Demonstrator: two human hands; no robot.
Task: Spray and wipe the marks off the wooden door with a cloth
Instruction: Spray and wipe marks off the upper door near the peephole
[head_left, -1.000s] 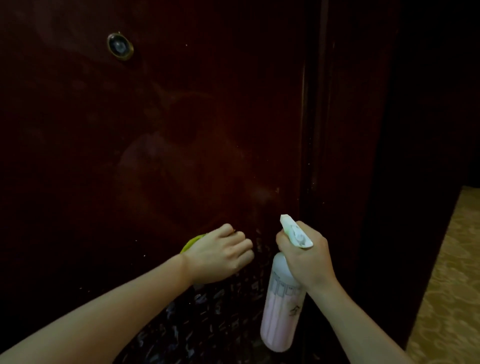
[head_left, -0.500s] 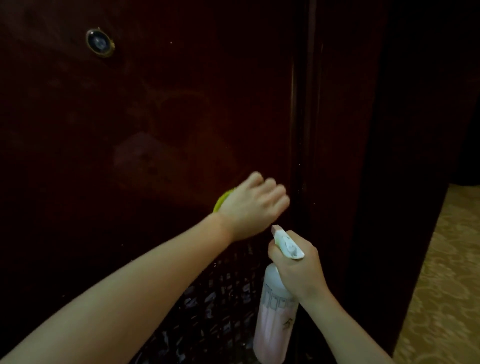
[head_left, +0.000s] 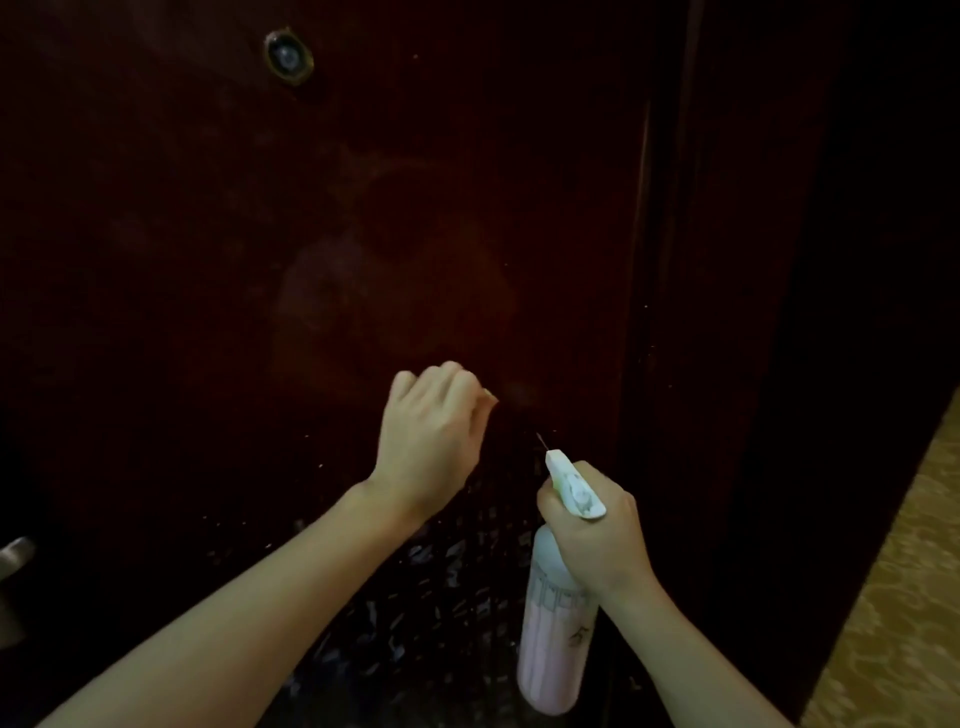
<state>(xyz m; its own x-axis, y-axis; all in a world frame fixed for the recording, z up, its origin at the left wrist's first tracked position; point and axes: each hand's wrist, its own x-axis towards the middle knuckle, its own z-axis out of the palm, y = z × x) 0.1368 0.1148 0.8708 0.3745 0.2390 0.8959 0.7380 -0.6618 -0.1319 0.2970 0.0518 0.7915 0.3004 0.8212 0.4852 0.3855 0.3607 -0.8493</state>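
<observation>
Dark red wood of the door fills my view. My left hand is curled into a fist against it; the cloth is hidden, so I cannot tell if I grip it. Just right and lower, my right hand wraps the pink spray bottle, nozzle toward the door

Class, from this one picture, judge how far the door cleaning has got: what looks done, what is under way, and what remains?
Done: spray already wets the lower door, seen as glinting droplets. Under way: the left hand is curled against the panel as if wiping, though the cloth is hidden; the right hand holds the spray bottle, aimed at the door. Left: a pale smear above the left hand and the droplets below remain.
</observation>
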